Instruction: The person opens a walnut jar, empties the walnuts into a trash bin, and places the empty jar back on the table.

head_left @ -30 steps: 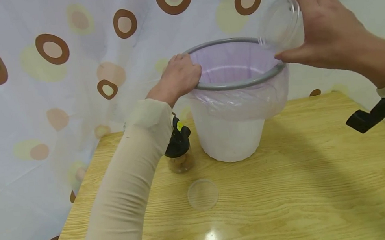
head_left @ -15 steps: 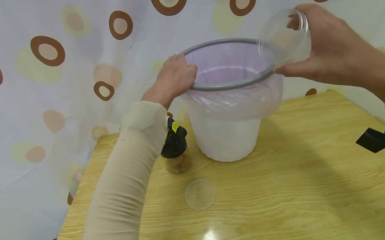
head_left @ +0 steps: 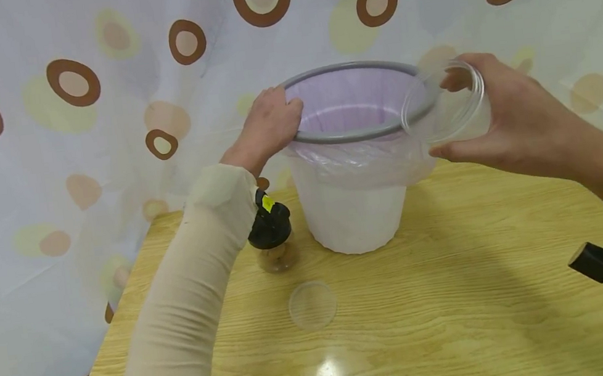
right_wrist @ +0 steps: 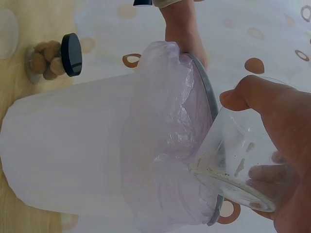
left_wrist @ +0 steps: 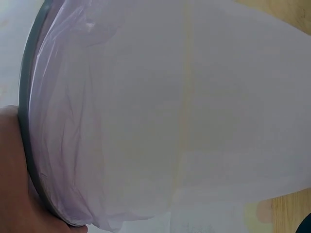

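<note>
The right hand (head_left: 528, 119) curls round the clear cup (head_left: 448, 110), tilted by the bin's (head_left: 355, 219) right edge; the left hand (head_left: 269, 120) grips its left edge.

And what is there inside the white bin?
Inside the white bin, a purple liner is visible. The bottom is hidden behind the near grey rim, so anything there cannot be seen.
</note>
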Tool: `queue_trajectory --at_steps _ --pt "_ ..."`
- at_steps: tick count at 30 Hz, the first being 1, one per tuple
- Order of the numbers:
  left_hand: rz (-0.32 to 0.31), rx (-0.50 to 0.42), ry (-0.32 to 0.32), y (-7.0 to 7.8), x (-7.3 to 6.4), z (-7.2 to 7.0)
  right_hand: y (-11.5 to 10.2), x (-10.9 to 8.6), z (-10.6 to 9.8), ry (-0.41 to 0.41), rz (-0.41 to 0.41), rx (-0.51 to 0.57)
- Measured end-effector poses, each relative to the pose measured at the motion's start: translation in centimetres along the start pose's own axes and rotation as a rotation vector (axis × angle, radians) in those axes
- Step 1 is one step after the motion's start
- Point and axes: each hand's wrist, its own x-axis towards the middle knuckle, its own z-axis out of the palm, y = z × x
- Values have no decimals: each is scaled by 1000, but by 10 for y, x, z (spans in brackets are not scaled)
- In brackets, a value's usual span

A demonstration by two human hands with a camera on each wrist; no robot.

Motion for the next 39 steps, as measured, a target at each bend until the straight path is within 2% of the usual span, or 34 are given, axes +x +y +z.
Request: queue_trajectory --at_steps 6,12,20,28,34,39 --pt "-35 -162 7 -9 -4 -4 0 -7 7 -14 1 33" --pt "-45 -210 0 -18 -12 -7 1 -16 12 -18 3 59" --pt "77 -247 75 -32 -24 -4 3 -27 20 -58 46 77" --pt "141 -280 98 -43 -39 -3 6 -35 29 -80 68 88" --pt "207 -237 97 -49 -50 -3 9 -41 37 -83 55 77" --pt "240 -175 80 -50 -55 0 11 -43 42 -92 58 120"
